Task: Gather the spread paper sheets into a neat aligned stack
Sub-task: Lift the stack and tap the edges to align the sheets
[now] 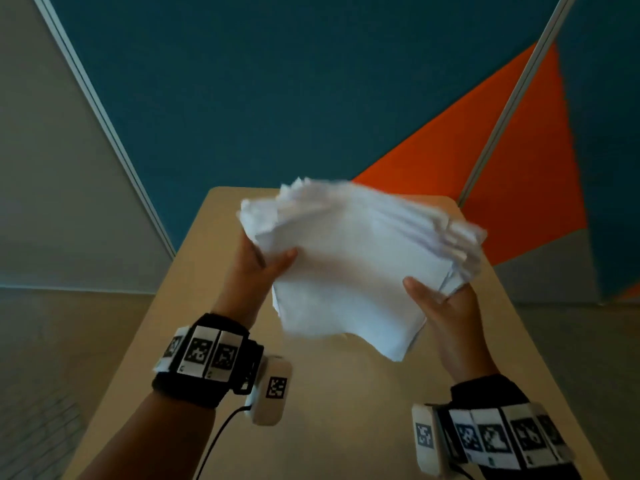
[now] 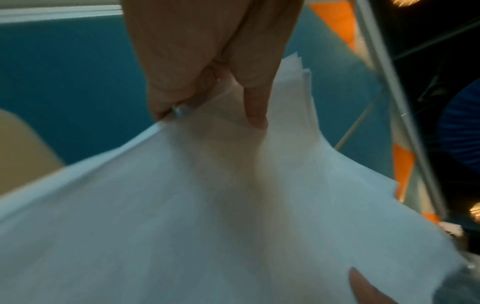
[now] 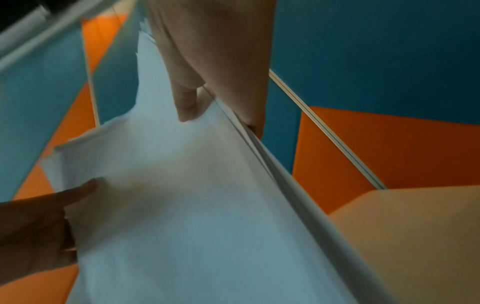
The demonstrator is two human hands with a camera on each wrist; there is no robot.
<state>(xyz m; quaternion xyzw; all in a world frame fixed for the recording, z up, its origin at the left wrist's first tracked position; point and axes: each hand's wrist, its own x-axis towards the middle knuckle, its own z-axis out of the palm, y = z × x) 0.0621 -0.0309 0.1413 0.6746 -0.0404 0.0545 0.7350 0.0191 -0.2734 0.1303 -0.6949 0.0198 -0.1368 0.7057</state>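
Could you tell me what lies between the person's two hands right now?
Only the paper stack, gripped by left hand and right hand; head view.

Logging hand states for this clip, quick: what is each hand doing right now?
Left hand: grips the left edge of the paper stack, thumb on top.
Right hand: grips the stack's right edge, thumb on top.

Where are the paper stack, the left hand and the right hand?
paper stack (image 1: 349, 268): head view, middle of the top sheet.
left hand (image 1: 258, 268): head view, base of the thumb at the stack's left edge.
right hand (image 1: 443, 313): head view, base of the thumb at the stack's right edge.
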